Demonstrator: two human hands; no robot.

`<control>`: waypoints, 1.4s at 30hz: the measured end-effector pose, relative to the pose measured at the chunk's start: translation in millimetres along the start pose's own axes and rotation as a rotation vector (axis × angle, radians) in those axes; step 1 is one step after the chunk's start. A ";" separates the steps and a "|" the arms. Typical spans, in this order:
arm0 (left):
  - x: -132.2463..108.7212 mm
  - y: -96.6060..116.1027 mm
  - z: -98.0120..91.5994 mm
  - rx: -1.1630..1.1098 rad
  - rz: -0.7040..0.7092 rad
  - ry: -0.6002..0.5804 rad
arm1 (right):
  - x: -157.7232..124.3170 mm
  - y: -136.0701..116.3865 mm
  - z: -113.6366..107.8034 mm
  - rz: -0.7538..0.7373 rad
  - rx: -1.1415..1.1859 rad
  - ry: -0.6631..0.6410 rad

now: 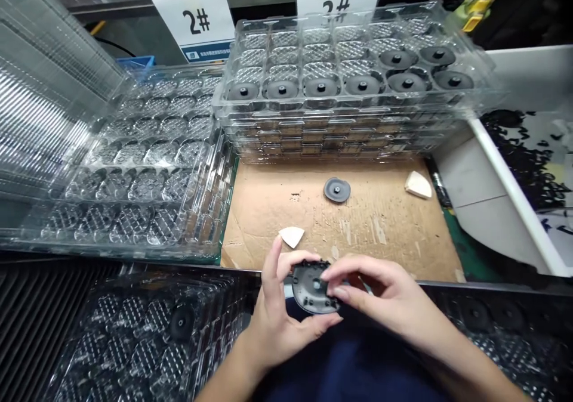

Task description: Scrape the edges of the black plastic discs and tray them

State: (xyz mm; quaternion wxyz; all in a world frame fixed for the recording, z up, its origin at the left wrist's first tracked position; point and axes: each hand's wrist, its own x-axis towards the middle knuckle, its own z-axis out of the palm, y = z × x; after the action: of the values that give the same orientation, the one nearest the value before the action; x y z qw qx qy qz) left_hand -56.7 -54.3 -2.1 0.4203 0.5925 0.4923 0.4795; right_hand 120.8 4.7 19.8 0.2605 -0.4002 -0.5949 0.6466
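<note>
Near the front edge of the cardboard, my left hand (284, 306) grips a round black part (311, 291) by its rim, thumb below and fingers above. Small black studs line the edge of the part. My right hand (371, 285) is closed in a pinch at the part's right side; whatever lies between its fingertips is too small to make out. A similar dark disc (337, 190) with a centre knob lies on the cardboard (264, 199). Just beyond my left fingers is a white wedge-shaped pad (292, 236).
Stacked clear trays (358, 101) at the back hold several black discs. More clear trays (134, 151) stand at the left, others at the lower left. Another white pad (418, 185) lies at the right, beside a white bin (505, 187) near many small black pieces (523, 157).
</note>
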 end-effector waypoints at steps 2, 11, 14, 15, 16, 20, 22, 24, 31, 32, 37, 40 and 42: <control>-1.1 2.2 0.6 -0.042 -0.022 -0.016 | 1.7 -5.3 -4.7 0.065 0.094 -0.121; -1.0 1.8 10.9 -0.239 -0.174 -0.193 | -1.8 -10.4 -18.0 0.167 0.400 -0.317; 0.7 1.3 13.6 -0.217 -0.163 -0.190 | -5.6 -6.0 -18.5 0.154 0.370 -0.288; 1.2 1.1 14.0 -0.207 -0.151 -0.183 | -7.0 -4.2 -18.4 0.163 0.378 -0.263; 1.9 0.9 14.1 -0.194 -0.136 -0.176 | -8.3 -2.3 -18.2 0.177 0.389 -0.233; 6.2 0.4 13.6 -0.106 -0.060 -0.141 | -12.3 5.2 -17.9 0.195 0.362 -0.105; 9.5 1.0 13.4 -0.053 -0.076 -0.172 | -13.2 10.3 -18.8 0.176 0.336 -0.057; 12.3 2.1 12.4 0.033 -0.173 -0.248 | -13.9 17.9 -20.3 0.164 0.339 -0.036; 7.1 11.5 -42.8 0.444 -0.345 0.186 | -16.4 57.5 -26.0 0.150 0.087 0.189; 5.2 15.0 -58.8 0.537 -0.349 0.342 | -16.8 61.4 -25.9 0.143 0.080 0.185; 6.6 22.5 -137.9 0.981 -0.340 0.932 | -17.3 61.6 -17.9 0.210 0.123 0.123; 17.3 10.9 -167.1 1.068 -0.363 0.791 | -14.7 56.8 -10.2 0.185 0.108 0.096; 22.1 2.6 -173.1 1.098 -0.368 0.698 | -12.3 57.4 -6.5 0.162 0.078 0.083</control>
State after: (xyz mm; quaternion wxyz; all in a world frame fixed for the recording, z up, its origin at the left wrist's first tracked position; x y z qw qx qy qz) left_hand -224.9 -28.4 36.3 -0.0503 0.4371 0.8644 0.2435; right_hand 140.9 -10.6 -33.6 0.2470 -0.4629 -0.5239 0.6710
